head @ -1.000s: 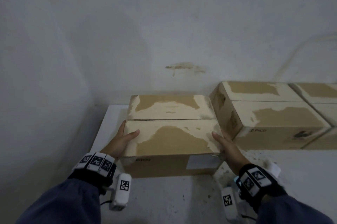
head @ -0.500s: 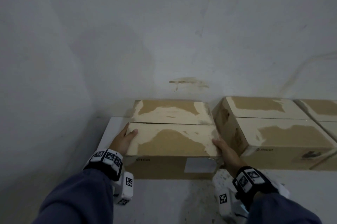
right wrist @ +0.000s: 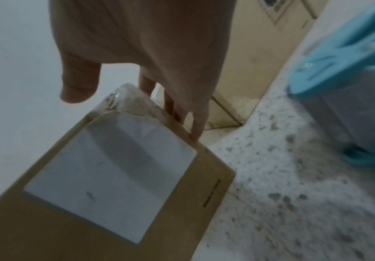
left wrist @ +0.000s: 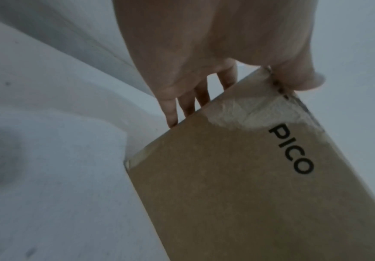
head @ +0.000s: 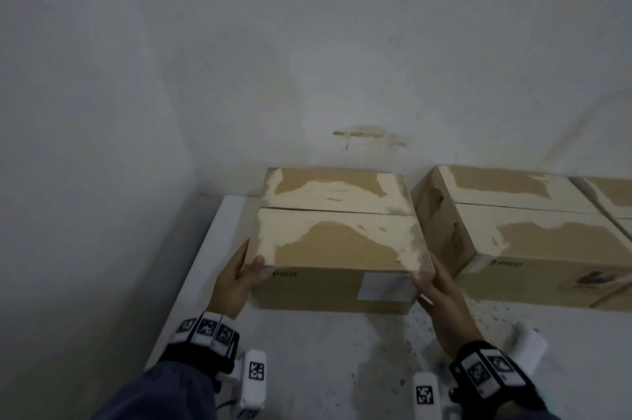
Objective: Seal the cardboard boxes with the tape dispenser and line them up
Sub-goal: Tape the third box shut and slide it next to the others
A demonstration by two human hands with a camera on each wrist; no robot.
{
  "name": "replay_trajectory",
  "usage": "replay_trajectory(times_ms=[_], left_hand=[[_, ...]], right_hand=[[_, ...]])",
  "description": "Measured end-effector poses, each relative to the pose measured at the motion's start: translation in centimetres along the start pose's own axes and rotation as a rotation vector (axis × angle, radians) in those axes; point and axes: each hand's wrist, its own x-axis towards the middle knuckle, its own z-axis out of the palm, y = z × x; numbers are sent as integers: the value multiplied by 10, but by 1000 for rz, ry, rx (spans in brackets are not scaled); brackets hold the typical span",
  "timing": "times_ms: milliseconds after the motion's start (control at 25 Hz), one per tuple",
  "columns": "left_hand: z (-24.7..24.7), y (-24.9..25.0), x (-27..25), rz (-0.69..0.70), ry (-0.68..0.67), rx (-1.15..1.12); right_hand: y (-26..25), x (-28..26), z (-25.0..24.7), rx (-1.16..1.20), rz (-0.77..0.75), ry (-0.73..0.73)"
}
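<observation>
A brown cardboard box (head: pixel 338 248) marked PICO, with pale torn patches on its flaps, lies on the floor against the wall. A dark seam runs across its top. My left hand (head: pixel 244 269) lies flat on its near left side with the thumb on the top corner; the left wrist view shows straight fingers (left wrist: pixel 173 113) along the box (left wrist: pixel 237 194). My right hand (head: pixel 432 277) rests straight fingers (right wrist: pixel 195 130) on the near right side of the box (right wrist: pixel 92 220), thumb in the air. A second box (head: pixel 533 235) stands to the right, a narrow gap away.
A third box (head: pixel 612 194) sits at the far right against the wall. A white ledge (head: pixel 219 241) runs along the left wall. The floor (head: pixel 342 351) is speckled grey. A teal and grey plastic thing (right wrist: pixel 349 58) stands near my right hand.
Both hands have slid back along the box's sides to its near corners. My left thumb has come off the top flap to the corner. The head view has shifted.
</observation>
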Motion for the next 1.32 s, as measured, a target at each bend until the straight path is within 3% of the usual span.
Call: replay_trajectory(times_ms=[120,320,680,920,1080,1320], left_hand=[[0,-10,-2,-28,103,-24],[4,-22,-9,-107,233,-300],[8,-30,1,-159,283,-530],[9,-19,-9,-170,333,-435],[15,-19,-8,-153,447,-329],[29,-4,-13,-70,587,-127]], right_hand=[[11,0,-6,21,-19,103],[17,-2,-9,82,13,198],[21,-5,-12,295,37,256],[22,-7,-1,173,5,428],[21,-10,6,116,-23,501],[18,-15,14,-208,-116,617]])
